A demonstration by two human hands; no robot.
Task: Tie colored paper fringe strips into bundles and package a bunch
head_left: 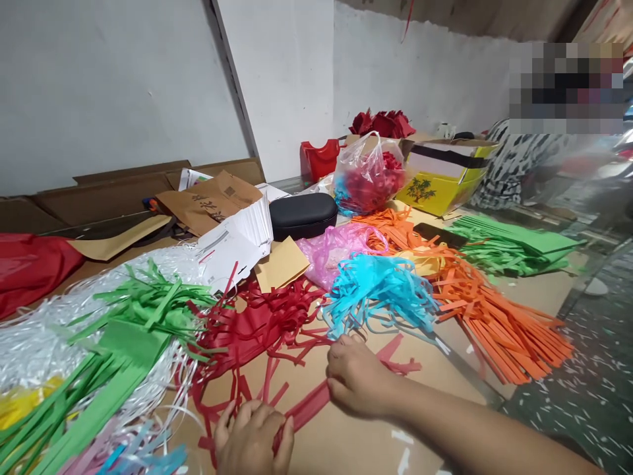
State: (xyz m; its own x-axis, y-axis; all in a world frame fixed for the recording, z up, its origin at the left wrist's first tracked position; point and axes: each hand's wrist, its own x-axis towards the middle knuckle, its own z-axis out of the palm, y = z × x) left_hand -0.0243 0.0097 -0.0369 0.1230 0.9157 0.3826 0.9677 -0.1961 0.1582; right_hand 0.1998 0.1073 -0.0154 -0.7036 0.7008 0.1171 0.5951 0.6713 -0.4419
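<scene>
A flat red paper strip (310,405) runs between my two hands, low over the brown cardboard. My left hand (254,441) is closed on its near end, with the fingers curled and the thumb against the red. The right hand (357,379) forms a fist around the other end, and a red tail sticks out beyond it. Behind the left hand lies a tangled heap of red paper strips (262,316), some reaching down to its fingers. A bundle of light blue strips (376,290) rests just past my right hand.
Green strips (133,343) and white stringy strips (54,310) spread at left. Orange strips (509,323) and a green stack (519,241) lie right. Farther back are a black case (303,214), white cards (237,244) and a yellow box (440,178). A person in patterned clothing (499,165) is beyond.
</scene>
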